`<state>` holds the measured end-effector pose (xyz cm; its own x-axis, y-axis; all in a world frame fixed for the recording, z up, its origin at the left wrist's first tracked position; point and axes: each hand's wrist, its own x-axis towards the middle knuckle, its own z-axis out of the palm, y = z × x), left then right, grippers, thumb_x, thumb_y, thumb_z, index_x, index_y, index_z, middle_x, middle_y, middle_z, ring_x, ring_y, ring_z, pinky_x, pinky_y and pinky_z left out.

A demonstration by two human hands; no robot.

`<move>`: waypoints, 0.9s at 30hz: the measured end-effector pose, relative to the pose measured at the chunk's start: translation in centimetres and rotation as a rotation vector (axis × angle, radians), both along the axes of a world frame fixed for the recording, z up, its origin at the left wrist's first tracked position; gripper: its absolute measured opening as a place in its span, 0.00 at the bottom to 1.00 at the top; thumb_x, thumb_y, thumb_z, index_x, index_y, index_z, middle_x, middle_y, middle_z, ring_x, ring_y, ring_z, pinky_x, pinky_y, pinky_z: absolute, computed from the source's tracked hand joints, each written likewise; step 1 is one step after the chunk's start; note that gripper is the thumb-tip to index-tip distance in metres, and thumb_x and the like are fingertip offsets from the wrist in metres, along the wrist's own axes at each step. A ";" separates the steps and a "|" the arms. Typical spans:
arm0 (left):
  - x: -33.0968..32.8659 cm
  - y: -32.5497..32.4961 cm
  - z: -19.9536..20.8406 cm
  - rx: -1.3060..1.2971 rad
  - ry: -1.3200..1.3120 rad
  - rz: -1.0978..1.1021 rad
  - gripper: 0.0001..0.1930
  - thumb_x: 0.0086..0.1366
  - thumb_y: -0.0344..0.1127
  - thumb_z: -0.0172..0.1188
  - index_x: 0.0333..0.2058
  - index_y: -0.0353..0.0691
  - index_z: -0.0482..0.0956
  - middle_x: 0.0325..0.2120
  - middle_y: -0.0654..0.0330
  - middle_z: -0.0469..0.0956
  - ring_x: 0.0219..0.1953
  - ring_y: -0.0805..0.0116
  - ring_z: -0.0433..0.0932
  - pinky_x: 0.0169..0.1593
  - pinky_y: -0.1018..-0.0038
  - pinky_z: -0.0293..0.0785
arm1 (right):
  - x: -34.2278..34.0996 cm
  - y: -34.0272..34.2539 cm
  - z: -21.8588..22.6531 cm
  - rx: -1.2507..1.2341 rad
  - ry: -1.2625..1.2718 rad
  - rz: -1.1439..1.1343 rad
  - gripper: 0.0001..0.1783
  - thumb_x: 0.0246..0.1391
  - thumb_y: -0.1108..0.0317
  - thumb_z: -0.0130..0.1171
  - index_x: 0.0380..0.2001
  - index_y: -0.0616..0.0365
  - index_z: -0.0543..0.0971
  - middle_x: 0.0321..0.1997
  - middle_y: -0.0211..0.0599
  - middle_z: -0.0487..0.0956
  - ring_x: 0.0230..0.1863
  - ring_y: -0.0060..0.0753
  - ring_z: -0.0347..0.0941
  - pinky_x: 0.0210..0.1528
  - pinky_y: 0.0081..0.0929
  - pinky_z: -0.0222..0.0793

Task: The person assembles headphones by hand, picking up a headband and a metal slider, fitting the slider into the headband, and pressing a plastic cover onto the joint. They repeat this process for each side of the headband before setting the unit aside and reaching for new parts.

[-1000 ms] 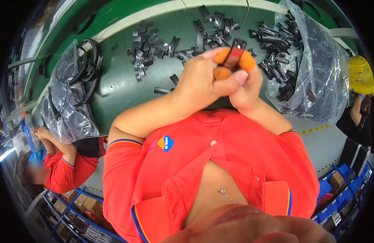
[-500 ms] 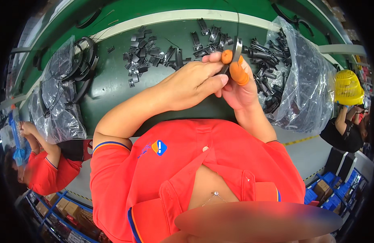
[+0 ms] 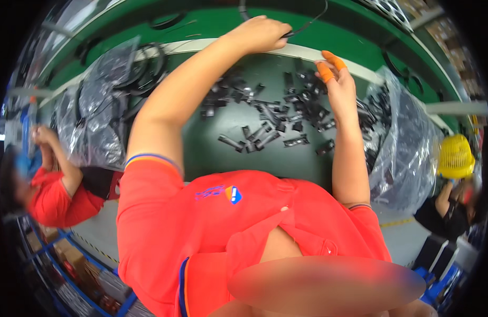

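My left hand (image 3: 261, 35) reaches over the far edge of the bench, its fingers closed around a black curved band with a thin cable (image 3: 319, 20) looping off to the right. The band's far part leaves the top of the picture, and my fingers hide where they grip it. Apart from it, my right hand (image 3: 339, 79) is raised over the right side of the bench. Orange finger cots (image 3: 326, 71) cover two of its fingertips. Those fingers are stretched out, and nothing shows between them. Below lie loose black plastic parts (image 3: 268, 113) in a scattered heap.
A clear plastic bag (image 3: 410, 158) with black parts lies at right. More plastic bags (image 3: 104, 100) with black curved bands are at left. A pale rail (image 3: 202, 46) runs along the bench's far side. One co-worker (image 3: 64, 195) sits at left, another (image 3: 450, 208) at right by a yellow basket (image 3: 455, 157).
My hands were together on the black band over the parts. The left has carried it away over the far rail, while the right has let go and opened. The view has also shifted.
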<state>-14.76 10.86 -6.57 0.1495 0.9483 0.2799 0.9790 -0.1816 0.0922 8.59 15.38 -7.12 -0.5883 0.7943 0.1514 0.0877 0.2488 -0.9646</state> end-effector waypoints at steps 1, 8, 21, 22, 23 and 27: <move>-1.5 0.9 -1.4 0.009 0.090 0.078 0.13 0.55 0.38 0.49 0.37 0.41 0.74 0.32 0.56 0.77 0.38 0.59 0.76 0.42 0.62 0.69 | -1.0 0.0 0.4 0.121 -0.193 0.002 0.22 0.54 0.61 0.54 0.49 0.60 0.70 0.42 0.36 0.77 0.39 0.26 0.72 0.42 0.21 0.65; -1.7 -6.4 0.5 0.146 -0.097 0.128 0.23 0.56 0.40 0.56 0.50 0.40 0.67 0.46 0.53 0.71 0.51 0.55 0.67 0.54 0.64 0.62 | -4.9 1.0 -1.4 0.710 -0.845 0.042 0.24 0.46 0.58 0.58 0.48 0.54 0.72 0.42 0.43 0.76 0.44 0.44 0.73 0.45 0.34 0.67; -10.1 -32.0 5.1 0.136 0.028 1.210 0.13 0.58 0.39 0.54 0.38 0.37 0.74 0.28 0.48 0.76 0.34 0.50 0.75 0.38 0.66 0.69 | -1.5 -2.5 2.5 0.064 -0.212 0.120 0.11 0.47 0.73 0.59 0.36 0.60 0.74 0.28 0.25 0.71 0.26 0.13 0.60 0.31 0.12 0.55; -10.5 -31.8 4.6 0.028 -0.084 1.096 0.13 0.58 0.38 0.54 0.40 0.38 0.74 0.29 0.47 0.76 0.35 0.50 0.75 0.38 0.64 0.70 | -1.2 -3.3 2.9 -0.117 -0.125 0.137 0.09 0.48 0.74 0.58 0.35 0.59 0.73 0.27 0.23 0.70 0.26 0.13 0.61 0.31 0.11 0.54; -10.9 -31.7 4.1 -0.082 -0.191 0.979 0.14 0.58 0.37 0.54 0.41 0.39 0.73 0.29 0.47 0.76 0.35 0.50 0.75 0.39 0.63 0.70 | -0.8 -3.8 2.9 -0.163 -0.071 0.169 0.10 0.50 0.75 0.57 0.37 0.59 0.72 0.27 0.22 0.70 0.27 0.12 0.61 0.32 0.10 0.54; -13.3 -31.3 0.6 -0.276 0.149 0.931 0.15 0.58 0.33 0.52 0.45 0.41 0.70 0.28 0.47 0.77 0.33 0.51 0.77 0.37 0.61 0.71 | 1.0 -6.2 3.7 -0.228 -0.008 0.181 0.12 0.49 0.75 0.57 0.39 0.59 0.72 0.24 0.21 0.69 0.23 0.09 0.59 0.24 0.08 0.50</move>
<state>-28.07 -20.47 -5.94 -0.6750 0.7345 0.0700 0.7252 0.6779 -0.1207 9.62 9.23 -3.44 -0.7238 0.6896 -0.0240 0.0694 0.0381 -0.9969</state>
